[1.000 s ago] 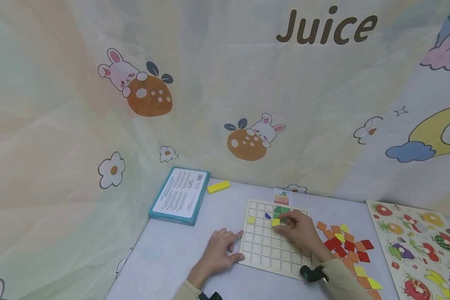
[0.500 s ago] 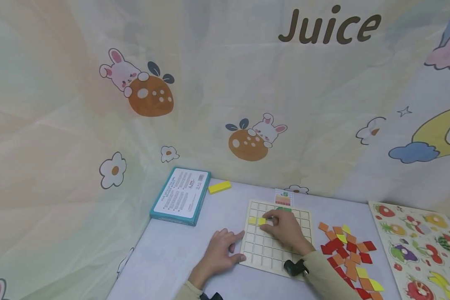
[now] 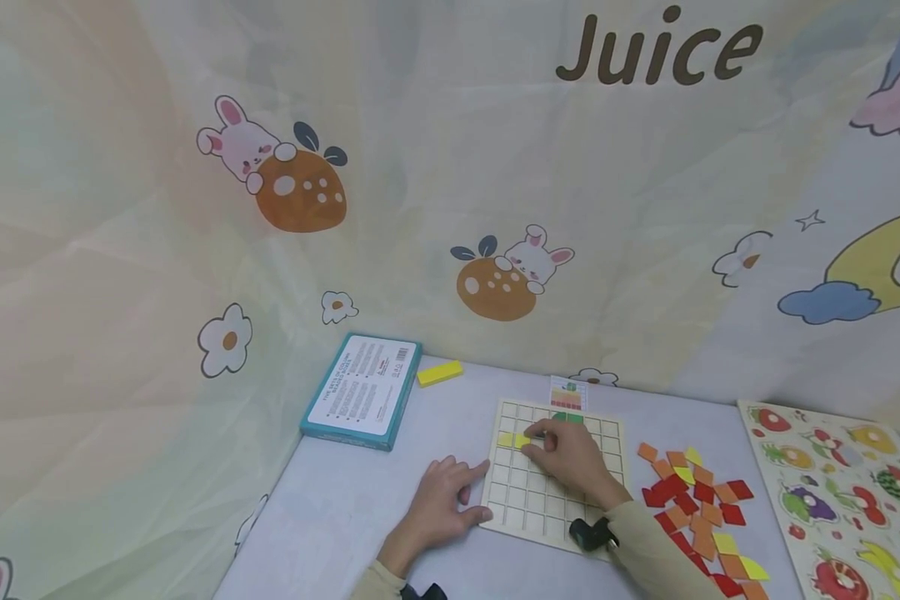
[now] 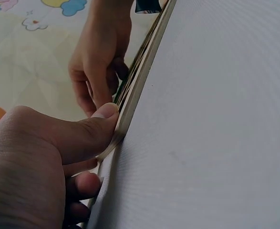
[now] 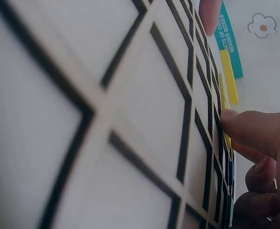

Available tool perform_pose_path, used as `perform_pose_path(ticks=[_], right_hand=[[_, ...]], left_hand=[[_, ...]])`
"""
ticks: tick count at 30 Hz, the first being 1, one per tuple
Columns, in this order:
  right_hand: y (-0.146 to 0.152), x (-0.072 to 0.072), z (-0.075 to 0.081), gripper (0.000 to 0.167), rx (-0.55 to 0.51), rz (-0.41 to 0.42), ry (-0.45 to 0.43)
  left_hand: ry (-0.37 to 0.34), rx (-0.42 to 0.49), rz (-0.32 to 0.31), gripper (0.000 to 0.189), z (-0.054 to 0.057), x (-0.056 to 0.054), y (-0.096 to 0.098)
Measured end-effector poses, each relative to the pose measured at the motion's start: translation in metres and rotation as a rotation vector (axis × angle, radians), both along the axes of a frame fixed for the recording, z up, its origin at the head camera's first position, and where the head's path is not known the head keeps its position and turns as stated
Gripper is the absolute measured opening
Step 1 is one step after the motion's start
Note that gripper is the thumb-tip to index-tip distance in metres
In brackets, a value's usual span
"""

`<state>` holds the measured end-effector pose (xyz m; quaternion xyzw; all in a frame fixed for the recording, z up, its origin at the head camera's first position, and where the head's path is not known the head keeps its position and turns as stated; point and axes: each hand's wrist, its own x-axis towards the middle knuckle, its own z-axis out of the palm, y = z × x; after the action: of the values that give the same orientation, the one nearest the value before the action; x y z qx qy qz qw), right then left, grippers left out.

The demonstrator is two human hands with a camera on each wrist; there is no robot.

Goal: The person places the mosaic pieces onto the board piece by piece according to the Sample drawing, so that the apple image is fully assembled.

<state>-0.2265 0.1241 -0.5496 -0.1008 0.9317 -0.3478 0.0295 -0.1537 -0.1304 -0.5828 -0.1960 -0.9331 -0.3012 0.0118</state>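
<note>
A pale square grid board (image 3: 525, 500) lies on the table. My right hand (image 3: 570, 454) is over its upper part, thumb and index finger pinching a yellow square tile (image 3: 521, 441) that sits at a cell. Its thumb (image 5: 247, 125) touches yellow in the right wrist view. Just left, another yellow tile (image 3: 505, 439) fills a cell. Green tiles (image 3: 567, 417) show behind the right hand, partly hidden. My left hand (image 3: 438, 504) rests at the board's left edge, its index finger and thumb touching it. The left thumb (image 4: 94, 131) lies against that edge in the left wrist view.
Loose orange, red and yellow tiles (image 3: 703, 493) lie right of the board. Farther right is a fruit puzzle board (image 3: 832, 500). A small pattern card (image 3: 568, 392) sits behind the grid. A teal box (image 3: 363, 392) and a yellow bar (image 3: 439, 372) are at back left.
My right hand has moved left across the board, carrying the yellow tile to beside the other yellow one. Over the last half second the tile has lowered slightly. The left hand stays put.
</note>
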Motion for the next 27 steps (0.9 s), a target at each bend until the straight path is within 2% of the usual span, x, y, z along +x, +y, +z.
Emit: perform_pose_path(ticks=[4, 7, 12, 17, 23, 27], right_hand=[[-0.001, -0.001, -0.001, 0.024, -0.001, 0.006, 0.008], [0.003, -0.001, -0.001, 0.025, -0.042, 0.026, 0.019], [0.023, 0.001, 0.002, 0.025, -0.092, 0.064, 0.058], [0.063, 0.006, 0.014, 0.023, -0.046, 0.027, 0.094], [0.120, 0.014, 0.033, 0.026, 0.045, -0.062, 0.174], [0.165, 0.012, 0.031, 0.036, 0.132, -0.131, 0.157]], left_hand=[[-0.001, -0.012, 0.002, 0.069, 0.001, 0.000, 0.000], [0.002, -0.012, 0.002, 0.069, 0.000, 0.000, -0.001], [0.022, -0.006, 0.002, 0.070, -0.002, 0.000, 0.000], [0.057, -0.005, 0.005, 0.071, -0.001, 0.000, 0.002], [0.031, -0.005, 0.014, 0.071, 0.001, 0.000, 0.002], [0.036, -0.007, 0.016, 0.072, 0.000, 0.000, 0.002]])
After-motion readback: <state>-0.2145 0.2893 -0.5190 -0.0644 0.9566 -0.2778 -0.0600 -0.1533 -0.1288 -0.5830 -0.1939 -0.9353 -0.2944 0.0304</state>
